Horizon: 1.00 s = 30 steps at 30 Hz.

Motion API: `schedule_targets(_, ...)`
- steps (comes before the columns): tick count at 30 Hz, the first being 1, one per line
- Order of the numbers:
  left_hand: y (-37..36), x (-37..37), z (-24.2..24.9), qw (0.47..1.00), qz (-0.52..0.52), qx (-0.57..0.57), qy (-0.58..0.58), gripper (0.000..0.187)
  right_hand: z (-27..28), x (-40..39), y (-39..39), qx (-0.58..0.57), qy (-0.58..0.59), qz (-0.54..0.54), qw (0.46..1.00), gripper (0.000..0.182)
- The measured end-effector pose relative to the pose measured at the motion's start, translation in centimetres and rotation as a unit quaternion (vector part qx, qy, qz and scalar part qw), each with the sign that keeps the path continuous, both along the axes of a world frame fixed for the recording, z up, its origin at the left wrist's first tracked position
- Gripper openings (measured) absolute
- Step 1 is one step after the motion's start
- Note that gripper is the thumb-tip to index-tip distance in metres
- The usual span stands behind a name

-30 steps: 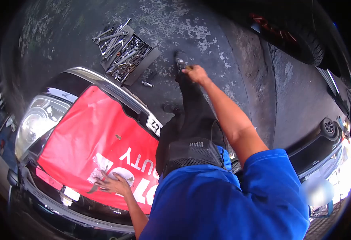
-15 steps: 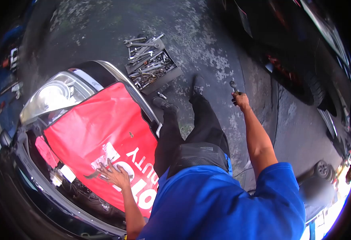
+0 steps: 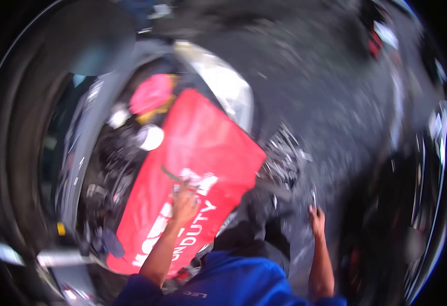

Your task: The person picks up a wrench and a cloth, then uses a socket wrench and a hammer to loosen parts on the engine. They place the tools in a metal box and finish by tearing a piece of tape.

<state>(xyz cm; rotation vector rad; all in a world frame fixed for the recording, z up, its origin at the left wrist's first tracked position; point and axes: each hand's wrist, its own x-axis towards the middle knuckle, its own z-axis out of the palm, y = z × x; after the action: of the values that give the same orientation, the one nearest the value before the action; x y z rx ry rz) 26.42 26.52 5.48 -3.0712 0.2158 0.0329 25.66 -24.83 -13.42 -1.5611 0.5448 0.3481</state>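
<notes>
The person's blue shirt [image 3: 233, 280] is nearest. The left hand [image 3: 185, 201] lies on a red cover [image 3: 218, 148], between its engine-side edge and the white word "DUTY". Its fingers reach toward a dark mark near that edge; blur softens them, but they appear extended and hold nothing visible. The right hand [image 3: 316, 219] is out past the cover, over the floor [image 3: 335, 127], clenched around a slim metal tool [image 3: 313, 196] that points away from the body. The tool's type is too blurred to tell.

Along the cover's engine-side edge, the open engine bay [image 3: 109, 176] shows packed dark and metallic parts. A white round-topped part [image 3: 153, 137] sits right by that edge; whether it is a container cannot be told. Farther on, near the cover's far corner, a pink cloth [image 3: 152, 94] lies in the bay with something yellow [image 3: 154, 113] beside it. A pale headlight [image 3: 228, 92] stands just outside that corner.

Next to the cover's floor-side corner, an open grey toolbox [image 3: 274, 189] rests on the floor, heaped with silvery tools [image 3: 284, 159], some sticking out past its far end; single pieces blur together. Another vehicle [image 3: 386, 204], dark, stands well beyond the right hand.
</notes>
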Motion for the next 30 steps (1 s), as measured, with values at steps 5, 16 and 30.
schedule_targets(5, -0.3, -2.6, 2.3, 0.974, 0.09, -0.133, -0.163, 0.048, 5.2, 9.1, 4.5, -0.108, -0.137, 0.271, 0.947, 0.033)
schedule_targets(16, 20.9, -26.4, 9.7, 0.729, 0.552, -0.057, -0.4, 0.055, 25.1, 9.7, 35.9, 0.159, -0.139, 0.425, 0.88, 0.023)
schedule_targets(30, 34.4, -35.5, 5.8, 0.653, 0.555, -0.124, -0.501, 0.009, 27.6, -12.3, 72.3, 0.297, -0.175, 0.705, 0.621, 0.053)
